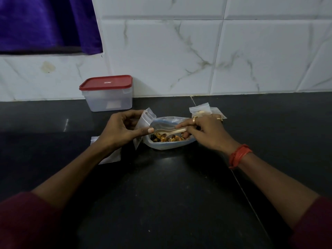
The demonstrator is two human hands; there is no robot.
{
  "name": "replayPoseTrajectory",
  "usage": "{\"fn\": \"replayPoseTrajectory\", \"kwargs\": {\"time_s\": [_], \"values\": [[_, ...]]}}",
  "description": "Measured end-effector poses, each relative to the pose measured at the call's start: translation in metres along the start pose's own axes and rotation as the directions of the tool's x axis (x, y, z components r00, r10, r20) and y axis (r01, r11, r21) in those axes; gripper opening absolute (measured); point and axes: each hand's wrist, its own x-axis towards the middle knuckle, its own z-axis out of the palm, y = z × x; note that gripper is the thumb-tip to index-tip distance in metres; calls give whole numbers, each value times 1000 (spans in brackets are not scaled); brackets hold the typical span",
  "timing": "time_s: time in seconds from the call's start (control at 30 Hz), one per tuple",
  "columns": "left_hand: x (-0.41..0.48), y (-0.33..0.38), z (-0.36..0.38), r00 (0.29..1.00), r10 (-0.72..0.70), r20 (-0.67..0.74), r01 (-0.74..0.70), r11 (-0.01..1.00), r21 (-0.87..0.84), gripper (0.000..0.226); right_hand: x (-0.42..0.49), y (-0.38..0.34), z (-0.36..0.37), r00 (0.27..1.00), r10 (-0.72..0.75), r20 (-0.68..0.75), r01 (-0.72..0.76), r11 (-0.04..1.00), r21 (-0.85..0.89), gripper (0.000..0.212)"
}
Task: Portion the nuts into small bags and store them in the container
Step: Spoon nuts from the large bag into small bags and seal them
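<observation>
The left hand (124, 130) is pinching a small clear bag (146, 117) between thumb and curled fingers, holding it upright just left of the large open bag (167, 146). The right hand (206, 131) is gripping a pale spoon (170, 131) with curled fingers, its bowl hovering over the nuts (167, 138) lying inside that large bag. A filled small bag (201, 110) is lying just beyond the right hand. Flat bags (112, 158) are lying under the left wrist. The container (107, 94) is standing closed under its red lid, far left on the dark counter (161, 194), against the tiled wall (251, 56).
</observation>
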Motion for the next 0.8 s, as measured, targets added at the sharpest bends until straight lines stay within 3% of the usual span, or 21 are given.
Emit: {"fn": "replayPoseTrajectory", "kwargs": {"time_s": [0.43,0.8], "values": [[-1,1,2,999,44,-24,-43,998,40,64,1,-8,1,965,235,-114,-196,940,278,28],[1,-2,3,992,93,-83,-78,982,172,76,1,-13,-6,917,293,-272,-122,853,507,33]]}}
